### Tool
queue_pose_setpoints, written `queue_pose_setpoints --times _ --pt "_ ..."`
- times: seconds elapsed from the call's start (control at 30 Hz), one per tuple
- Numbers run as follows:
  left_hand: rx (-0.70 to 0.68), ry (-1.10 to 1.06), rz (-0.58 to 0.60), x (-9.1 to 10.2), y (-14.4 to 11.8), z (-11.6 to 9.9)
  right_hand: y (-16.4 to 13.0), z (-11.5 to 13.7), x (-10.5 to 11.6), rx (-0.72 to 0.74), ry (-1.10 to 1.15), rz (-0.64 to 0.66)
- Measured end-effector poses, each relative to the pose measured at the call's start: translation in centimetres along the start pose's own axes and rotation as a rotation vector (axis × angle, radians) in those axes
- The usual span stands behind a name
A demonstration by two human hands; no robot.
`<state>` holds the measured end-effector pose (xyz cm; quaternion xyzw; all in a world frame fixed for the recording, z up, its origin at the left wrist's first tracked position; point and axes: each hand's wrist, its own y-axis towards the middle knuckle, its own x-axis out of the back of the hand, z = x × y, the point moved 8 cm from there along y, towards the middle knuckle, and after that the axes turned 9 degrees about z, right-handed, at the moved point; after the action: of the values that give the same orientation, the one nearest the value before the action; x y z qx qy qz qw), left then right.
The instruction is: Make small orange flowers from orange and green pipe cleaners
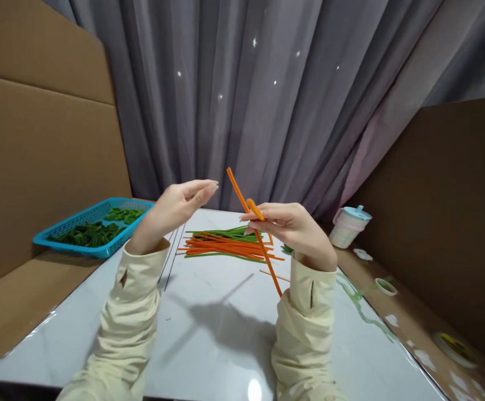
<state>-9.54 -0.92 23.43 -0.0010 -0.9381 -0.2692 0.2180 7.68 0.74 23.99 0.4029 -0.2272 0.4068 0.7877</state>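
Right hand (295, 225) pinches a bent orange pipe-cleaner stem (254, 228) — looped over the fingers for shaping; left hand (178, 205) released, holding nothing

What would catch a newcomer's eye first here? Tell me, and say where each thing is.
First the orange pipe cleaner, pinched in the fingers of the right hand and raised at centre frame, with the empty left hand lifted beside it. Behind them a pile of orange and green pipe cleaners lies on the white table. At far left sits a blue tray of green pieces.
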Motion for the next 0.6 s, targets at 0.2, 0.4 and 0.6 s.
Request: queue_pose_setpoints --times 0.2,0.4,0.6 --pt "-0.097 -0.268 -0.012 -4.2 2.5 -0.4 2.0 -0.9 -1.8 0.030 -0.135 0.034" --pt "-0.033 -0.259 0.052 -4.5 2.8 4.3 3.2 -2.8 -4.7 -0.094 -0.340 0.058" --pt "0.031 0.402 0.445 -5.4 1.6 11.5 -2.4 -7.9 -6.4 -0.470 -0.771 0.151"
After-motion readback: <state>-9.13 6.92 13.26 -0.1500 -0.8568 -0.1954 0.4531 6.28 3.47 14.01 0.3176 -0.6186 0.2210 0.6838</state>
